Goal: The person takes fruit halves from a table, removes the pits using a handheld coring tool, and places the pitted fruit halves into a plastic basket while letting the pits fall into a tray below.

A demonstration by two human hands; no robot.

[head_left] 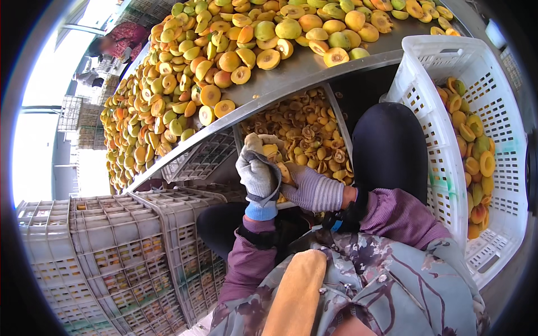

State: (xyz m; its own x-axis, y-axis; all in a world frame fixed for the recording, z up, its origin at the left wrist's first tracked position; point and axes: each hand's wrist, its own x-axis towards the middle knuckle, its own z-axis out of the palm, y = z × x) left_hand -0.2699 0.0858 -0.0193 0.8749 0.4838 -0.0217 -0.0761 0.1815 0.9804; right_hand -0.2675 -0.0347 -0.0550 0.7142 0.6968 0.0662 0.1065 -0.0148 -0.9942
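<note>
My left hand (259, 174), in a grey-white knit glove, is closed around a yellow peach half (271, 151). Close against it, my right hand (313, 188), in a striped knit glove, has its fingers around a small orange-tan object (286, 173); whether this is fruit or a tool handle cannot be told. Both hands are over a bin of pits and fruit scraps (311, 126). Beyond them, a metal table (294, 80) bears a large heap of halved yellow and green peaches (227, 61).
A white plastic crate (437, 168) with peach halves (479, 147) stands at my right, beside my knee. Stacked crates (117, 252) of fruit are at my left, another crate (201, 155) under the table. A person (126, 40) is at the table's far left.
</note>
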